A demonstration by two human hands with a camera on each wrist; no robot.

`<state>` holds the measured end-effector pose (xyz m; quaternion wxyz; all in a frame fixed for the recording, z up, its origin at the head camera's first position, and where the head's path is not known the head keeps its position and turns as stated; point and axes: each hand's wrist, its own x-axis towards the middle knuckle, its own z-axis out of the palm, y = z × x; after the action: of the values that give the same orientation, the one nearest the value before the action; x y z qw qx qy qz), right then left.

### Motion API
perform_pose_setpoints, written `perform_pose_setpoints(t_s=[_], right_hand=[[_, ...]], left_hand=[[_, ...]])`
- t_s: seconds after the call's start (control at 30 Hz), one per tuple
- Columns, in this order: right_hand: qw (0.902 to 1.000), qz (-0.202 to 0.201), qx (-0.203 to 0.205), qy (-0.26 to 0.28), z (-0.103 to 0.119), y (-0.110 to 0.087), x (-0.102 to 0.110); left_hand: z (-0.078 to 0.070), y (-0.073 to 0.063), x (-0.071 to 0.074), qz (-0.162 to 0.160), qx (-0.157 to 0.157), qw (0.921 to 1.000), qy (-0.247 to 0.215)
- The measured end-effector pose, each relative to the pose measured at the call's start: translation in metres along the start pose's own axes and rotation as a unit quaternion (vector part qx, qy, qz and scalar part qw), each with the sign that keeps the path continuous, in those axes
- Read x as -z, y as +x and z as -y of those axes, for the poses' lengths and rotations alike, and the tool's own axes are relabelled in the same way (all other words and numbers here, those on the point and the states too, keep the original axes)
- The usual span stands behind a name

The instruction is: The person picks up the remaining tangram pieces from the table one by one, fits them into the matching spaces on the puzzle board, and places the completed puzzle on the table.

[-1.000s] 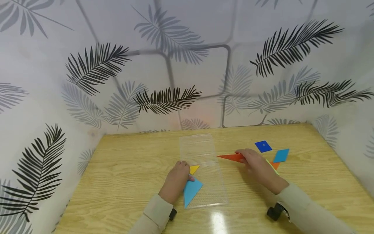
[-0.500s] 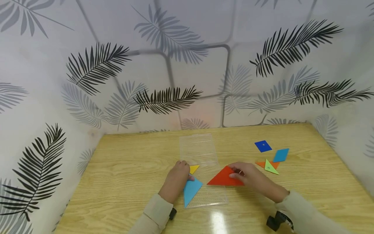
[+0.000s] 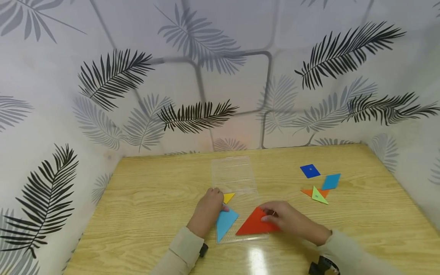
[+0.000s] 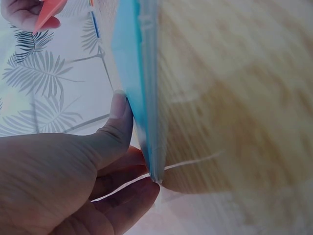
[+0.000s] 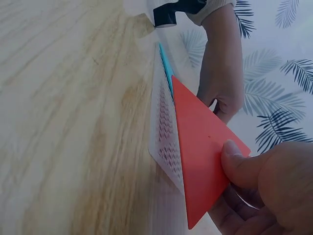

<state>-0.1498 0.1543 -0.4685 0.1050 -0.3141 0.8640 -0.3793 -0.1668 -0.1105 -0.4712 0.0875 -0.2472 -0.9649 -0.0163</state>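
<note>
Leaf-print backdrop (image 3: 220, 86) meets the back edge of a wood-grain table (image 3: 154, 179). Head view: clear plastic case (image 3: 232, 172) lies opened flat nr table ctr, its far end close to the table's back edge. Bare wood runs from the L hand (image 3: 207, 211) out to the table's L edge; more lies btwn case and loose tiles at R. L hand is at the case's L edge, w/ light-blue triangle (image 3: 227, 224) and yellow triangle (image 3: 228, 198) beside it in the near half. R hand (image 3: 292, 220) pinches red triangle (image 3: 255, 224) by its R part, over the near half's R side; a narrow gap parts it from the light-blue one. At R: dark-blue tile (image 3: 310, 171), apart; medium-blue parallelogram (image 3: 331, 181) nr orange triangle (image 3: 306, 192), partly under green triangle (image 3: 318, 196).

L-wrist view: L thumb presses the light-blue triangle, fingers at the case's outer edge, i.e. pinching the case rim.

R-wrist view: R thumb on red face, fingers behind; tile tilted, lowest corner beyond case edge in this view. Contact w/ case: cannot tell.
</note>
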Motion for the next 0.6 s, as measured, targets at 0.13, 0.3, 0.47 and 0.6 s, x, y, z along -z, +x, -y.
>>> perform_pose_setpoints(t_s=[0.13,0.3,0.47,0.6], right_hand=[[0.9999,0.010,-0.004,0.003,0.002,0.003,-0.006],[0.9998,0.013,0.009,0.006,0.004,0.005,-0.013],[0.9995,0.013,0.020,0.020,0.008,0.007,-0.018],[0.9994,0.020,0.010,0.026,0.011,0.008,-0.021]], left_hand=[[-0.001,0.000,0.002,0.002,-0.001,0.9999,0.010],[-0.004,-0.002,0.005,0.003,-0.002,0.9995,0.031],[-0.006,-0.002,0.005,0.003,-0.001,0.9995,0.031],[-0.005,-0.003,0.004,-0.008,-0.002,0.9998,0.017]])
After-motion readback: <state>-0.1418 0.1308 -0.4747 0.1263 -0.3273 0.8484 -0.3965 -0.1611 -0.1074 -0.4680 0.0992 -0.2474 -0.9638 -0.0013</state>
